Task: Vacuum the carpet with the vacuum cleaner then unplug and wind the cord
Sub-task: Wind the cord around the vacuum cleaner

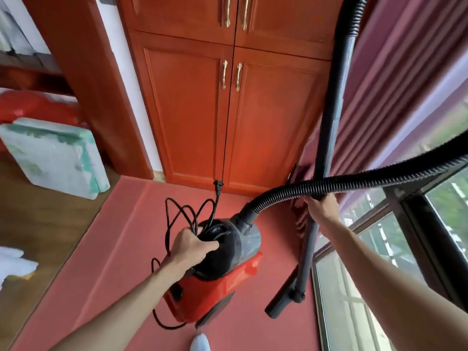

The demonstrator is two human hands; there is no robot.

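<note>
Two hands grip: left (pixel 193 245) on red vacuum cleaner's (pixel 217 282) black handle with looped cord (pixel 177 214), right (pixel 321 205) round wand (pixel 329 127)

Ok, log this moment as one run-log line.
left hand: grips vacuum cleaner handle with looped cord | right hand: holds wand | plug: dangling free

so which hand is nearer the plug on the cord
Left. The left hand grips the vacuum's handle with the looped cord, just below the plug; the right hand holds the wand off to its right.
</note>
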